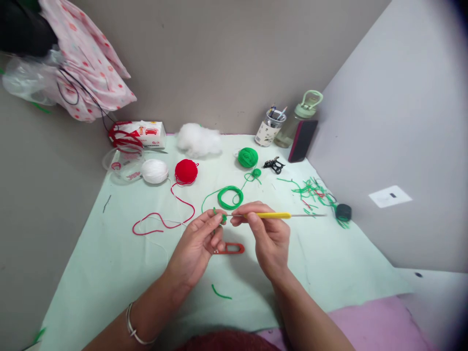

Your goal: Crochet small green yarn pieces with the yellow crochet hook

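Piece (224,218): small, green, held above the counter (109,273), on the near side of the coil (221,200).
Left hand (197,243): grip narrow, thumb and fingers pinching the piece.
Right hand (272,239): grip closed pen-fashion around the hook (278,215), yellow-handled, metal at both ends; one end meets the piece. Whether a loop is caught on it, too small to tell.
Strand: green, from the coil's left side to the left hand.
Done: apparently only a small worked bit, the piece itself; stitches not countable.
Left: judging by the coil, most of this yarn is unworked.
Green ball (247,157): beyond the coil, to its right.
Bobble (256,172): green, between green ball and coil, right of the latter; whether worked or wound, cannot tell.
Red ball (186,171) and white ball (155,171): left of the coil, farther back; apparently not in use.
Stuffing (199,140): white, well beyond the coil, loose.
Scraps (312,192): mostly green, right of the coil, well apart.
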Tool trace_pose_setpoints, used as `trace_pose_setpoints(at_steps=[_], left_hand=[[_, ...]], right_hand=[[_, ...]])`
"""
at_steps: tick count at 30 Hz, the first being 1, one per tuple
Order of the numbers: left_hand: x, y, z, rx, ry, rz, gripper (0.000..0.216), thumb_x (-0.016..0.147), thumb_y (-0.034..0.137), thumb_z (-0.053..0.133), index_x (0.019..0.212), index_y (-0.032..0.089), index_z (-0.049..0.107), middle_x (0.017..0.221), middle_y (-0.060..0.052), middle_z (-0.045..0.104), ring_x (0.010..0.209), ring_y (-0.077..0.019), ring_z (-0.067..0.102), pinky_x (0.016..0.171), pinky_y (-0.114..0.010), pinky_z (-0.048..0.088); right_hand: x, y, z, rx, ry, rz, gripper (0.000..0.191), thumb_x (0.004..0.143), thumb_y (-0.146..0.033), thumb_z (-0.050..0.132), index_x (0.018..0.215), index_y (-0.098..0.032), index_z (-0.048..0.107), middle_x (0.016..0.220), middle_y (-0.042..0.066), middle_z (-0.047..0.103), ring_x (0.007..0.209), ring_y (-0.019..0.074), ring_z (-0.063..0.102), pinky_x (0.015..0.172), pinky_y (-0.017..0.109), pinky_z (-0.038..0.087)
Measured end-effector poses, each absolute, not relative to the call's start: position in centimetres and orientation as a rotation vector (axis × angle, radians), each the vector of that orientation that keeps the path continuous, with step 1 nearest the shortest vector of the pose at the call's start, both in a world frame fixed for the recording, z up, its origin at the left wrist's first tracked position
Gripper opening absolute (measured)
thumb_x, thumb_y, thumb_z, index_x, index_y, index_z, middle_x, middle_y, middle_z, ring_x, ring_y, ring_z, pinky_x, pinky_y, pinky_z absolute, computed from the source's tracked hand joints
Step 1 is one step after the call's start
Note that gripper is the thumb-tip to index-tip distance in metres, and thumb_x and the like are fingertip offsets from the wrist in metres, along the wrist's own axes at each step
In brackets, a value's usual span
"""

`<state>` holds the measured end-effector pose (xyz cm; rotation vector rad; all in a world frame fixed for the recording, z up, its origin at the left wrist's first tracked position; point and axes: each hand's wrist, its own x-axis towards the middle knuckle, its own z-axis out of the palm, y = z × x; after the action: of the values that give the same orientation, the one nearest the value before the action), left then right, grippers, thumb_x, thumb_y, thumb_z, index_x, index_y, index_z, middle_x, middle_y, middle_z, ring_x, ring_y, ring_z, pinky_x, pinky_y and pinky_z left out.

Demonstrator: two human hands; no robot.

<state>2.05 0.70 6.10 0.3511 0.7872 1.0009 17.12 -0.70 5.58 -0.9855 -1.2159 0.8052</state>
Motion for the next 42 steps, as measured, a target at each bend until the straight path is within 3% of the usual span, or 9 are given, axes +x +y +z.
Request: trace_pose_setpoints(at_steps=[7,13,19,25,30,36,42], left_hand=[[1.9,0.7,6.1,0.385,0.789,0.962,0.030,0.075,0.029,0.095,0.089,0.014,0.074,0.060,0.009,0.048,0.048,-0.0019,0.038,0.045,-0.012,0.042],[2.0,0.6,5.9,0.473,0.792,0.946,0.030,0.082,0.025,0.089,0.105,0.016,0.072,0.060,0.010,0.050,0.047,-0.0017,0.038,0.047,-0.012,0.042],[1.9,0.5,6.4,0.582,0.830,0.957,0.053,0.082,0.025,0.089,0.129,0.019,0.064,0.077,0.008,0.063,0.043,0.0018,0.032,0.044,-0.013,0.039],[1.3,0.8,6.4,0.628,0.824,0.923,0.079,0.080,0.027,0.092,0.148,0.020,0.054,0.078,0.006,0.065,0.043,0.0006,0.031,0.041,-0.014,0.038],[1.1,1.0,6.3,0.639,0.815,0.916,0.070,0.078,0.024,0.092,0.142,0.022,0.063,0.078,0.007,0.063,0.042,0.0009,0.035,0.044,-0.017,0.042],[0.9,1.0,6.0,0.676,0.818,0.998,0.045,0.083,0.026,0.087,0.126,0.022,0.074,0.085,0.006,0.064,0.042,0.0012,0.037,0.046,-0.018,0.046],[0.6,0.9,5.6,0.782,0.971,1.079,0.045,0.078,0.021,0.090,0.121,0.022,0.075,0.083,0.004,0.068,0.047,-0.0032,0.052,0.046,-0.017,0.040]], right_hand=[[17.0,-0.7,5.6,-0.996,-1.212,0.795,0.020,0.104,-0.026,0.063,0.097,-0.024,0.082,0.090,0.003,0.077,0.072,0.0134,0.073,0.071,0.028,0.063],[17.0,-0.5,5.7,-0.954,-1.279,0.808,0.019,0.103,-0.029,0.065,0.097,-0.025,0.083,0.089,0.003,0.076,0.072,0.0140,0.070,0.068,0.029,0.061],[17.0,-0.2,5.4,-0.983,-1.236,0.886,0.022,0.101,-0.038,0.068,0.096,-0.024,0.084,0.092,0.006,0.079,0.071,0.0160,0.069,0.062,0.031,0.060],[17.0,-0.3,5.5,-0.960,-1.273,0.948,0.017,0.099,-0.035,0.071,0.096,-0.026,0.085,0.090,0.005,0.080,0.068,0.0142,0.065,0.062,0.029,0.057],[17.2,-0.1,5.2,-0.950,-1.210,1.006,0.009,0.094,-0.029,0.077,0.094,-0.025,0.085,0.086,0.003,0.078,0.071,0.0141,0.068,0.062,0.027,0.058],[17.5,0.0,4.8,-0.876,-1.072,1.118,0.016,0.099,-0.036,0.071,0.094,-0.023,0.078,0.085,0.002,0.075,0.065,0.0134,0.069,0.061,0.028,0.060],[17.6,-1.2,5.1,-0.977,-1.584,0.492,0.021,0.105,-0.017,0.055,0.112,-0.025,0.073,0.092,0.006,0.076,0.078,0.0185,0.073,0.072,0.034,0.062]])
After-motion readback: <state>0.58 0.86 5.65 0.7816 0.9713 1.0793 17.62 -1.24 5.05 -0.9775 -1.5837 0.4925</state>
